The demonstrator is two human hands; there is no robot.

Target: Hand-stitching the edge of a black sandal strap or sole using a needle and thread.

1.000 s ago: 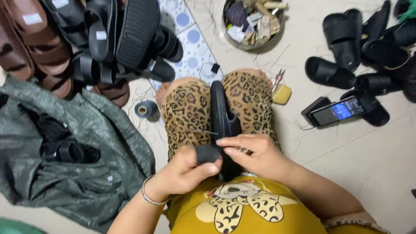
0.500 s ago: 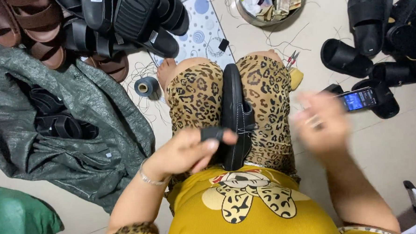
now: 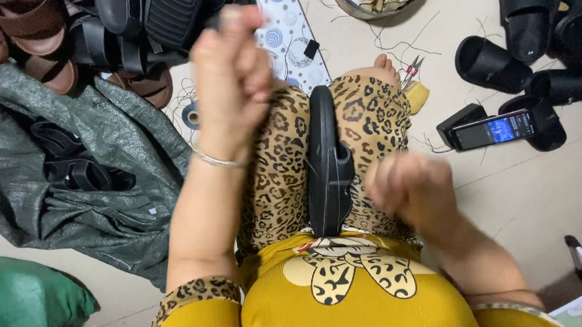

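Many black sandals [image 3: 134,23] and a grey sack [image 3: 75,173] flank the lap sandal [image 3: 327,162].

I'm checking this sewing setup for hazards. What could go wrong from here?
The black sandal is only wedged between the knees, with neither hand on it, so it may slip. The raised left hand moves fast and could tangle the loose threads. The phone on the floor could get kicked.
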